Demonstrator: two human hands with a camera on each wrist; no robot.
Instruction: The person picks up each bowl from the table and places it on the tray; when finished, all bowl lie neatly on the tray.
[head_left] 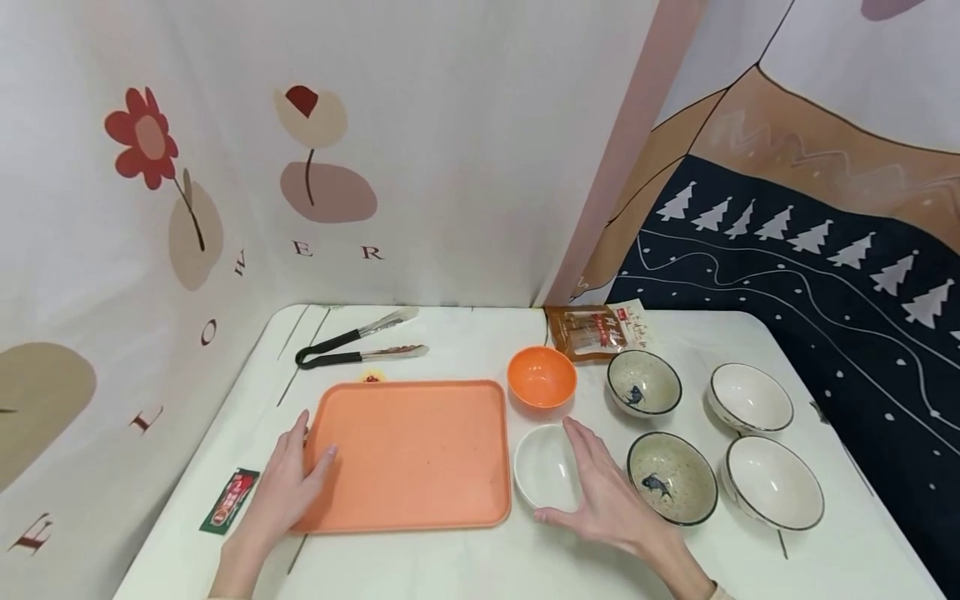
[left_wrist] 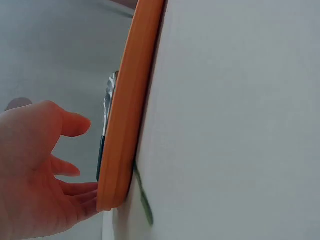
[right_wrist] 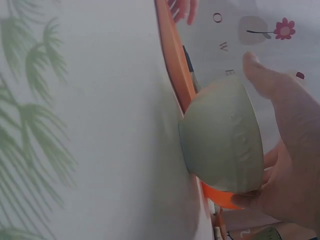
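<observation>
Left hand point(head_left: 288, 482) meets the peach tray point(head_left: 420, 458), grip loosely spread; right hand point(head_left: 603, 496), grip wide, rounds the white bowl point(head_left: 542, 468), slim gap to the tray's edge!

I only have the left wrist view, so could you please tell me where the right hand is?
Observer: The right hand is spread at the rim of a pale bowl, just right of the tray.
Operator: Thank you; what stands just beyond that bowl?
Observer: A smaller-looking orange bowl.
Operator: And which bowl stands nearest on its right?
Observer: A speckled bowl with a dark fish inside.
</observation>
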